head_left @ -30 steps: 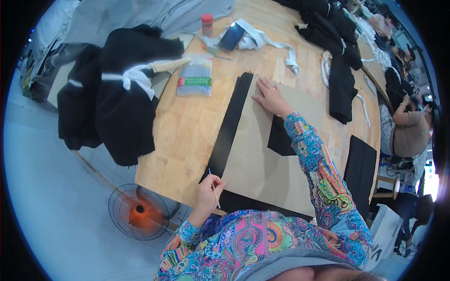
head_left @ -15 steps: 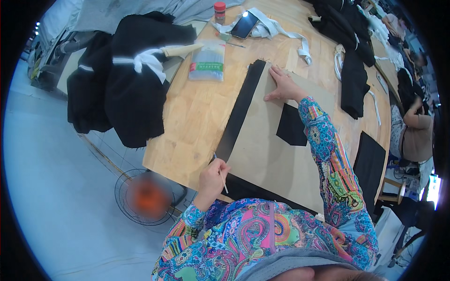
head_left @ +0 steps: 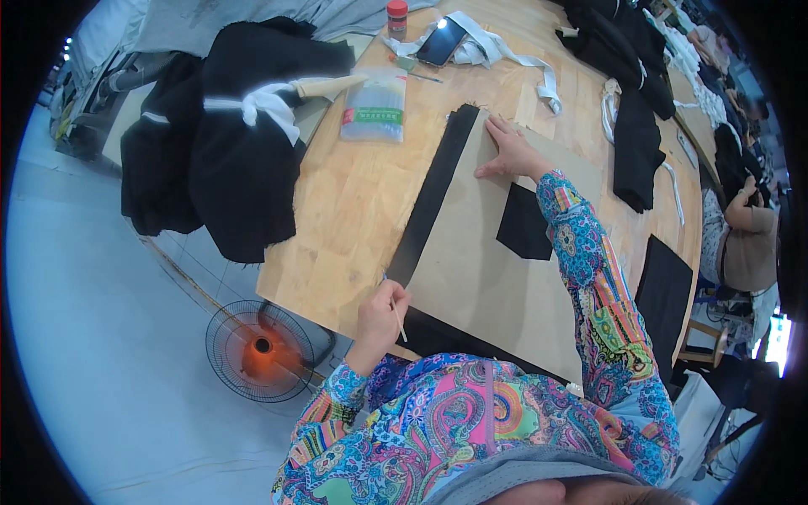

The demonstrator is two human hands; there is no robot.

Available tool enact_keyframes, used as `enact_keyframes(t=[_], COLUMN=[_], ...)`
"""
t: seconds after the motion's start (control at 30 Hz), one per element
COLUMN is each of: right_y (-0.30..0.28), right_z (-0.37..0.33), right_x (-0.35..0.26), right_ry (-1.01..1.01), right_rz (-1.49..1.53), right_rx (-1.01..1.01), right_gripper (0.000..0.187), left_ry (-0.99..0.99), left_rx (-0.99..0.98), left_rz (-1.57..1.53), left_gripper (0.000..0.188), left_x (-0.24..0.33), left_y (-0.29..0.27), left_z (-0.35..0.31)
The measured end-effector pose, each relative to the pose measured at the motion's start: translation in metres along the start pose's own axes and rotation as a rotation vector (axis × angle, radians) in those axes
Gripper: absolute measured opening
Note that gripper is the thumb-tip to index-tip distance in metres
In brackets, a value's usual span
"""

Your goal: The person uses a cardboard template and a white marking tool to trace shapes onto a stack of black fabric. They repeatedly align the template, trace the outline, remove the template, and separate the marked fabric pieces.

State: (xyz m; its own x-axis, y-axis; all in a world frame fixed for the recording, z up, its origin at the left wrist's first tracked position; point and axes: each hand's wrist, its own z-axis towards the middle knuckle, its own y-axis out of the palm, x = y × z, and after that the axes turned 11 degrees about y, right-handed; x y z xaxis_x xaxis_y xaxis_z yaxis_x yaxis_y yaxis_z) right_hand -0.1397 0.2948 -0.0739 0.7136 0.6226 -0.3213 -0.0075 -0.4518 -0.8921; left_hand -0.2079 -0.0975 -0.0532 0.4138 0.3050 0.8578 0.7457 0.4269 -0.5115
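Note:
A large beige card pattern (head_left: 471,227) lies on a piece of black cloth (head_left: 439,181), whose edge shows along the left and near sides. Fingers spread, my right hand (head_left: 510,155) presses flat on the card near its far left corner. At the near left corner of the cloth, my left hand (head_left: 379,318) pinches a thin white pen (head_left: 401,326). A dark tip pokes out above the fingers, at the cloth's edge. Beside my right forearm is a black five-sided shape (head_left: 523,225) within the card; whether it is a cut-out or a separate piece, I cannot tell.
Farther up the wooden table (head_left: 337,227) are a clear pack of pens (head_left: 373,108), a phone (head_left: 441,44), white strips (head_left: 539,63) and a red-lidded jar (head_left: 396,21). Black garments (head_left: 252,168) hang at left above a fan (head_left: 261,349). Black cloth (head_left: 663,290) and a co-worker (head_left: 749,244) are at right.

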Motion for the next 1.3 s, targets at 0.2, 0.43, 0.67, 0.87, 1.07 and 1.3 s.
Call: enact_keyframes(t=[0.2, 0.43, 0.67, 0.87, 1.07, 1.3], right_y=[0.001, -0.001, 0.002, 0.002, 0.005, -0.019], right_z=[0.001, -0.001, -0.001, -0.004, -0.004, -0.089], right_x=[-0.003, -0.002, -0.001, -0.002, -0.005, 0.079], right_ry=[-0.004, 0.015, 0.009, 0.005, -0.073, 0.011], right_rz=[-0.002, -0.013, -0.034, -0.012, 0.057, 0.093], right_rx=[0.003, 0.001, 0.049, 0.019, 0.084, 0.274], right_gripper=[0.122, 0.122, 0.122, 0.119, 0.11, 0.075], left_ry=[-0.011, -0.023, 0.537, 0.689, 0.655, 0.643], left_rx=[-0.004, -0.039, -0.043, -0.258, -0.324, -0.393], left_rz=[0.008, 0.115, 0.356, 0.413, 0.612, 0.687], left_gripper=[0.011, 0.01, 0.023, 0.028, 0.026, 0.028], left_x=[-0.001, 0.008, 0.036, 0.051, 0.066, 0.063], left_y=[0.0, -0.001, 0.014, 0.065, 0.071, 0.078], left_z=[0.0, 0.003, 0.046, 0.127, 0.133, 0.147])
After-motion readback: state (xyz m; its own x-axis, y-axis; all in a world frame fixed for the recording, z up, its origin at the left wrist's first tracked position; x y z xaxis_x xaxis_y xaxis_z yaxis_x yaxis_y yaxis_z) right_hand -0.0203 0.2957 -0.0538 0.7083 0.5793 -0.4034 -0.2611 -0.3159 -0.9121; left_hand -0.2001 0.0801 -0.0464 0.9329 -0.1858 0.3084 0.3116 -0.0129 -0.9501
